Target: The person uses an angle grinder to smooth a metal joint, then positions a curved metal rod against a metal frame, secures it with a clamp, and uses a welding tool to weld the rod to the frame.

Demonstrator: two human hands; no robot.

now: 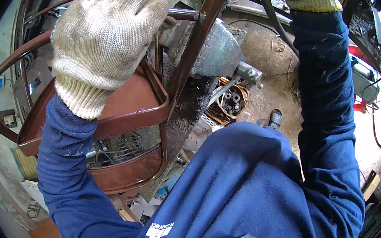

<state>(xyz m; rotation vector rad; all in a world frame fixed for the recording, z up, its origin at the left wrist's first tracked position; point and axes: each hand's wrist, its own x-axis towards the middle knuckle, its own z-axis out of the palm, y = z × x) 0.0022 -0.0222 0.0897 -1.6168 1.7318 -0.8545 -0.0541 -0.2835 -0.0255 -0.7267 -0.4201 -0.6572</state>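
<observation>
Brown metal frame [126,107] fills the left half of the picture, a painted piece of curved rods and flat rails, tilted, running from the upper middle down to the lower left. My left hand [103,40], in a cream knit glove, is closed in a fist on one of its thin upper rods [183,13] in the upper left; fingers wrap round and out of sight, so I see only the back of the glove. A thicker brown upright bar [198,41] crosses just right of that hand, slanting from the top middle downward.

My right hand [312,0] is at the very top edge, upper right of centre, also gloved, mostly cut off by the frame edge. It sits beside a dark hose or cable [279,26], but I cannot tell whether it grips it or how it is closed.

Behind the upright bar sits a grey metal block with a short shaft end [227,58], centre top. Below it is a box of dark sockets or tubes [231,102] on the dirt floor [270,67]. Blue sleeves and chest [248,185] cover the lower right. A red object [358,50] shows at the far right.
</observation>
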